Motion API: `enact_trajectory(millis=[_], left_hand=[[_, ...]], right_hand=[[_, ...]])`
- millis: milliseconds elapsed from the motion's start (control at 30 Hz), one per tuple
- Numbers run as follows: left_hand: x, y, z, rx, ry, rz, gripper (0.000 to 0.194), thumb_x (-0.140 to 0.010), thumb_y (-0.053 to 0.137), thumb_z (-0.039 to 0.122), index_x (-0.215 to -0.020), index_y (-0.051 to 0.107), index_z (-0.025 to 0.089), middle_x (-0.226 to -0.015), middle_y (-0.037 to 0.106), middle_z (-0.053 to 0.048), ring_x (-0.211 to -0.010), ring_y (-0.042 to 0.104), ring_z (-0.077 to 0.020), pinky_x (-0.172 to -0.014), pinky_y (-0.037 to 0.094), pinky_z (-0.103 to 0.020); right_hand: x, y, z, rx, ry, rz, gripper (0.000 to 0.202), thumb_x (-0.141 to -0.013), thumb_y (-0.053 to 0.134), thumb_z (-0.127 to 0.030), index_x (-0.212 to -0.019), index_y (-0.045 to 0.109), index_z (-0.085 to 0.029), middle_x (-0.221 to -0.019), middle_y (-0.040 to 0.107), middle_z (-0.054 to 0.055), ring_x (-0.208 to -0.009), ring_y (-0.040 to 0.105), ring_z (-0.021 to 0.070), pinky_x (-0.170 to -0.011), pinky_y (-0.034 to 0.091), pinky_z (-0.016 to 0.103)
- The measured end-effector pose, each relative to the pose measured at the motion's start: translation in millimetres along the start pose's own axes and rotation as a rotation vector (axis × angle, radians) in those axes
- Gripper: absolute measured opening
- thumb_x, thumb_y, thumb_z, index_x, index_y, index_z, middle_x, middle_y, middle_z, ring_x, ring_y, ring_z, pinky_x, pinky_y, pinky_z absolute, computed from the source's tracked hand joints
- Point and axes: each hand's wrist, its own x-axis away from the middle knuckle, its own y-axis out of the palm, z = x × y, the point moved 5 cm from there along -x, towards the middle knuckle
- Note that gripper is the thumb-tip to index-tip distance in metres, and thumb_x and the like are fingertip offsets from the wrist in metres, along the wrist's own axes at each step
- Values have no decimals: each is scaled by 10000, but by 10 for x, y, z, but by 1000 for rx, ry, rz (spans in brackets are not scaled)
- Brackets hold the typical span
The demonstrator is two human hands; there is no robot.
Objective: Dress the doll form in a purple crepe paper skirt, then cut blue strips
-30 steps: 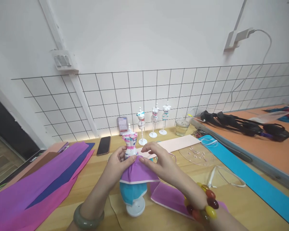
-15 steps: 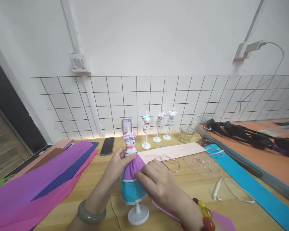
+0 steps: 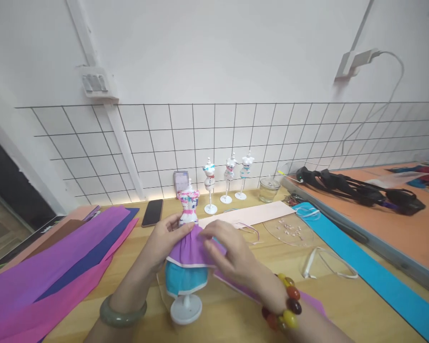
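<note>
A small white dress form (image 3: 188, 216) stands on a round base (image 3: 186, 309), its bust trimmed with pink ribbon. A purple overskirt (image 3: 189, 247) with a white hem hangs over a blue skirt (image 3: 186, 278) on it. My left hand (image 3: 168, 238) is closed around its waist, the thumb pressing the purple cloth's top edge. At the right side of the overskirt, my right hand (image 3: 232, 247) has its fingers bent and apart from the thumb, close against the cloth. A longer purple strip (image 3: 236, 286) lies partly hidden under my right forearm.
Behind stand three bare-stemmed dress forms (image 3: 209, 181), a phone (image 3: 152, 212) and a glass jar (image 3: 269, 189). Coloured cloth sheets (image 3: 75, 252) lie left. To the right are a pale strip (image 3: 257, 214), small beads (image 3: 289, 228), white ribbon (image 3: 311, 262) and a blue strip (image 3: 372, 276).
My right hand has loosened from its pinch on the purple cloth, and the overskirt now spreads wider across the blue skirt. My left hand keeps its hold; the view has shifted slightly.
</note>
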Motion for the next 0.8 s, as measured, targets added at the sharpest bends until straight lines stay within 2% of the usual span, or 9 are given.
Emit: enact_trajectory(millis=[100,167,233,300,400,467,600,700,800], left_hand=[[58,59,51,-32,2,-110,412,-731,692,346,-1098,629,168,-1023,689,-75,-916,629,-206,-767,486,-273],[83,72,74,-48,18,-134,430,-736,691,338,-1128,618,175,-1065,679,-79,-953,622,-210,-797,485,-280],[88,62,80,-54,42,-131,466,-734,698,325,-1165,596,180,-1104,666,-83,-1002,607,-211,-835,481,-285],[82,38,69,-48,50,-111,518,-722,712,313,-1199,568,175,-1150,645,-93,-1057,586,-219,-871,474,-297],[72,13,46,-21,37,-89,566,-707,724,306,-1224,544,160,-1220,602,-110,-1110,559,-238,-901,469,-323],[72,22,53,-7,44,-109,554,-708,722,304,-1213,552,154,-1219,602,-113,-1117,555,-245,-902,470,-329],[81,40,80,-15,67,-136,517,-717,714,299,-1195,568,165,-1203,615,-101,-1104,563,-242,-897,468,-327],[86,47,91,-33,72,-135,506,-719,709,306,-1191,575,180,-1183,627,-93,-1104,560,-246,-901,466,-344],[87,56,100,-39,89,-139,481,-716,707,317,-1164,596,180,-1156,640,-95,-1084,568,-251,-889,471,-350]], right_hand=[[10,-14,284,-293,386,-10,247,-915,437,-355,-1056,562,-195,-1046,617,75,-985,555,188,-856,429,349],[15,48,356,-484,498,-118,309,-913,436,-408,-1120,549,-208,-1122,604,71,-1071,531,192,-921,404,352],[8,98,344,-602,500,-228,308,-907,443,-428,-1082,576,-211,-1096,615,54,-1070,528,186,-932,393,334],[7,110,332,-635,495,-270,297,-888,472,-451,-947,612,-196,-952,636,32,-939,562,173,-841,429,298],[26,97,367,-637,548,-241,353,-839,532,-497,-725,576,-166,-684,564,-7,-660,518,125,-620,419,246],[40,90,387,-660,581,-221,370,-796,588,-504,-665,548,-161,-609,512,-24,-582,463,103,-552,379,231],[51,88,360,-694,599,-212,332,-750,653,-473,-685,573,-158,-589,510,-26,-541,430,90,-504,349,227],[56,76,310,-629,589,-218,291,-770,639,-450,-747,609,-162,-616,537,-13,-537,435,92,-478,344,223],[50,39,261,-536,542,-195,234,-799,620,-409,-796,636,-175,-692,593,7,-596,480,109,-524,382,232]])
